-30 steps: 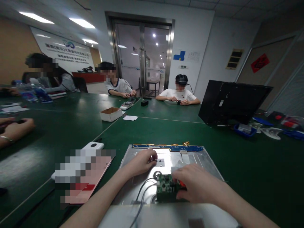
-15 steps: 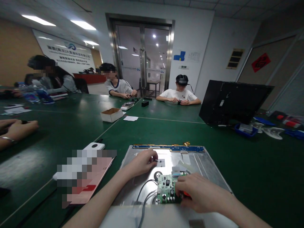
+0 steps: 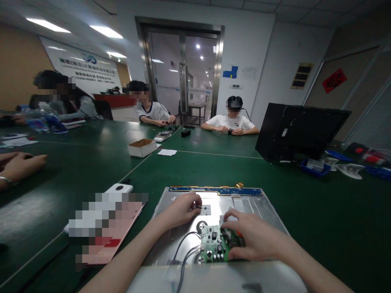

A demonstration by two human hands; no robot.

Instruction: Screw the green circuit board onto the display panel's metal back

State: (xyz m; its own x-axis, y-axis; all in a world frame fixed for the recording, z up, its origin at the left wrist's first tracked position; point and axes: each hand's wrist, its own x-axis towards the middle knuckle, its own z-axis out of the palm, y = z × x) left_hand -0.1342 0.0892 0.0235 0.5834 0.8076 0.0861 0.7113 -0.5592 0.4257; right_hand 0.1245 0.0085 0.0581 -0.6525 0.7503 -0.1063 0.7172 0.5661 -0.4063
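In front of me lies a silver metal display panel (image 3: pixel 171 211) with a blue circuit strip (image 3: pixel 195 190) along its far edge. My left hand (image 3: pixel 183 207) rests on the panel, thumb and fingers curled together beside a small grey square patch (image 3: pixel 206 210) with dark specks on it. Whatever those fingertips may pinch is hidden. My right hand (image 3: pixel 253 236) arches over a green circuit board (image 3: pixel 210 244), index finger by its far edge and thumb at its near side. A red-orange bit shows under the palm. Dark cables (image 3: pixel 183 264) run from the board's left side.
Left of the panel lie a white power strip (image 3: pixel 120 189) and a pink sheet (image 3: pixel 122 236), both partly pixelated. Farther off stand an open box (image 3: pixel 142 147) and a black monitor (image 3: pixel 299 132), with a blue tray (image 3: pixel 314 167) near it. Several other people sit around the green table.
My right hand has opened from a tight curl over the board into a wider arch, its index finger moving to the far edge. My left hand has stayed in place.
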